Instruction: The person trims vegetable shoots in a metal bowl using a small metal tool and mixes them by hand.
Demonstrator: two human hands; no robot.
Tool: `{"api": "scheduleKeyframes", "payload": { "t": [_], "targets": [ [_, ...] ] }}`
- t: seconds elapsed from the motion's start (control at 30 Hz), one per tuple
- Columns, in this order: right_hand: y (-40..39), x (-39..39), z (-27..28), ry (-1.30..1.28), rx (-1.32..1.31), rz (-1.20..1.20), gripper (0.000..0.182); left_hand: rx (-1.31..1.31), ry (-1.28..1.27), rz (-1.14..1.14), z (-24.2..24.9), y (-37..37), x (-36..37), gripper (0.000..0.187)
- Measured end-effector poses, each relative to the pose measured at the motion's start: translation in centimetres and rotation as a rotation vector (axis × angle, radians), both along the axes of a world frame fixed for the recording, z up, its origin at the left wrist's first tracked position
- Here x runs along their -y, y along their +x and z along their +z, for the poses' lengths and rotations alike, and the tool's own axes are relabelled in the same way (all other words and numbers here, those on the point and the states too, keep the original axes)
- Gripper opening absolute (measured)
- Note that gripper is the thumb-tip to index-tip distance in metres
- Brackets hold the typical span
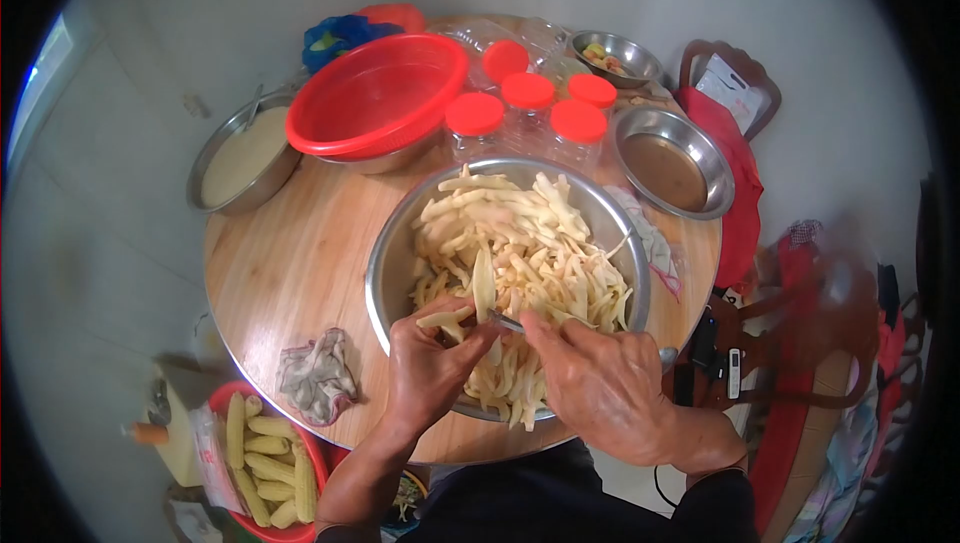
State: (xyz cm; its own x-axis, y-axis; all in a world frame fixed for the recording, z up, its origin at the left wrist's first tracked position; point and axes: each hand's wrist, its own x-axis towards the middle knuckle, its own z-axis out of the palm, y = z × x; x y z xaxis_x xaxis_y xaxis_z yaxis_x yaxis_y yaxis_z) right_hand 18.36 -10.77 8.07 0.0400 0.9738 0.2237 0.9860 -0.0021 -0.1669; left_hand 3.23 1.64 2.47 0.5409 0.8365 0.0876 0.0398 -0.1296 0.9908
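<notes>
A wide steel basin [377, 288] holds a heap of pale yellow chicken feet [520, 233]. Over its near rim, the fingers of my left hand [430, 368] pinch one chicken foot [484, 283], with a toe pointing up and another out to the left. My right hand [610, 388] is closed around a small knife [507, 322], whose narrow metal blade meets the foot close to my left fingertips. Most of the knife's handle is hidden in my fist.
On the round wooden table [290, 273] are a red plastic basin [380, 93], red-lidded jars [475, 115], a steel bowl of brown liquid [665, 171], a bowl of pale liquid [245, 158] and a crumpled cloth [318, 375]. Below left, corn cobs [270, 468] fill a red tub.
</notes>
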Motion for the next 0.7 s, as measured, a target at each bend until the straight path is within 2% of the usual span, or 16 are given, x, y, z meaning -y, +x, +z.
{"api": "scheduleKeyframes", "payload": {
  "t": [0.33, 0.43, 0.7],
  "targets": [
    [-0.10, 0.43, 0.01, -0.019, 0.023, -0.002, 0.046, -0.035, 0.016, -0.017, -0.26, -0.05, 0.13, 0.013],
    [-0.13, 0.55, 0.05, -0.022, 0.022, -0.005, 0.045, -0.038, -0.035, -0.007, -0.25, -0.05, 0.22, 0.018],
    [-0.11, 0.81, -0.05, -0.004, 0.023, -0.009, 0.046, -0.089, 0.026, 0.005, -0.25, 0.00, 0.48, 0.023]
  ]
}}
